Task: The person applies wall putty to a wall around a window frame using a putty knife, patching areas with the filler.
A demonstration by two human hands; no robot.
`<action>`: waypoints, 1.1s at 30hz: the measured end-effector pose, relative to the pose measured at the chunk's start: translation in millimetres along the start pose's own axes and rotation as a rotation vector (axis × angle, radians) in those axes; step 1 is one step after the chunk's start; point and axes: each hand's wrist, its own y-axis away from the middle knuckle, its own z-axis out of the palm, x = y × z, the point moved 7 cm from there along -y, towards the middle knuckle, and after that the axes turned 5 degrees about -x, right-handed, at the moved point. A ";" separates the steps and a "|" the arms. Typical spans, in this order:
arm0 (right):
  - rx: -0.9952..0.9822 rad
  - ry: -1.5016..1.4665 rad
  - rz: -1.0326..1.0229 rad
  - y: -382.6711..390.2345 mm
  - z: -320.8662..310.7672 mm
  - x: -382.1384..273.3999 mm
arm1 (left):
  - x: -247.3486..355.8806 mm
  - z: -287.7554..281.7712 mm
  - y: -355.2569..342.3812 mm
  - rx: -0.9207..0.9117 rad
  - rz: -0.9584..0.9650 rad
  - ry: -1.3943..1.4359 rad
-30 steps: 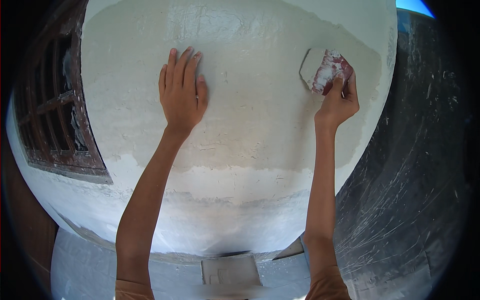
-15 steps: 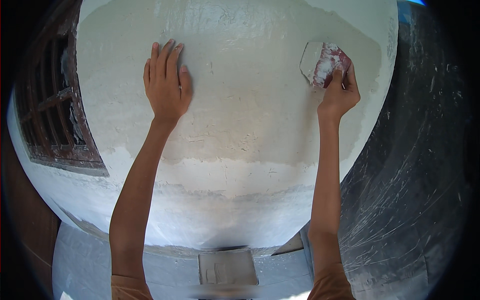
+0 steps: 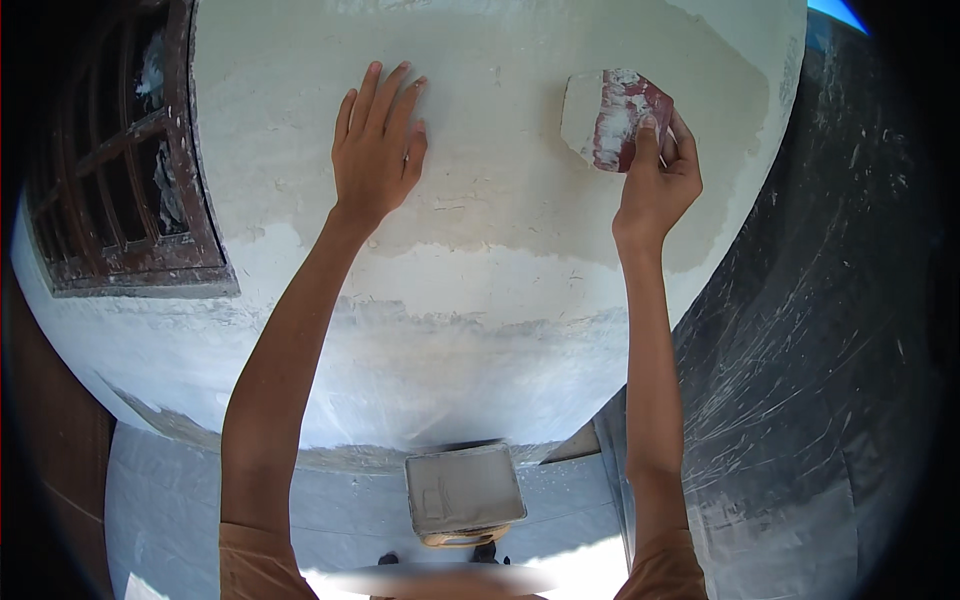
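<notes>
My left hand (image 3: 378, 155) rests on the damp-looking, cream-plastered wall (image 3: 480, 190), its fingers apart and stretched upward. At the upper right, my right hand (image 3: 657, 170) grips a red scraper (image 3: 633, 110) smeared with white paste, thumb on its face. The scraper's pale left part lies against the plaster. The right hand's fingertips are partly hidden behind the scraper.
A dark wooden barred window (image 3: 195, 190) is set in the wall at the left. A dark, white-scratched surface (image 3: 800, 300) runs down the right. Low in the middle, a grey rectangular tray (image 3: 462, 485) sits on a yellowish base above a grey floor (image 3: 170, 500).
The view has shifted, so the wall and window appear higher. The scraper in my right hand has moved left and slightly down on the wall. My left hand is also a little lower.
</notes>
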 end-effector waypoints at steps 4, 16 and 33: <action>-0.082 0.037 0.124 59.6 26.3 -2.4 | -23.1 -19.2 53.8 -0.073 -0.045 0.065; -0.343 0.257 0.600 293.9 -25.2 105.0 | -6.7 -55.8 333.2 -0.561 -0.345 0.118; -0.929 0.530 0.949 666.3 -206.7 186.7 | 194.8 -201.3 750.4 -1.183 -1.380 0.379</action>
